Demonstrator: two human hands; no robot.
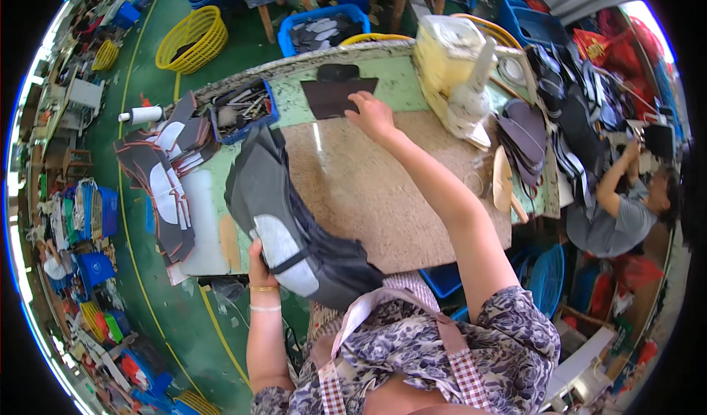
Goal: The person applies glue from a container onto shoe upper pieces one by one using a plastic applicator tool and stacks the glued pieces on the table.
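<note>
A thick stack of dark grey shoe-upper pieces (258, 166) with light grey patches leans over the table's near left edge and against my body. My left hand (261, 265) is closed on its lower left side, the fingers partly hidden by the stack. My right hand (370, 114) reaches to the far part of the table, thumb and fingers apart, at the right side of a dark brown flat piece (328, 100). Whether the fingertips touch that piece, I cannot tell. Behind it lies a smaller black piece (338, 72). A brown board (412, 187) covers the table's middle.
On the left lie more cut pieces (171, 183) and a blue tray of tools (269, 109). A glue-smeared container (449, 47) and a whitish bottle (469, 98) stand at the far right, near dark stacked pieces (524, 139). Another person (615, 209) works at the right.
</note>
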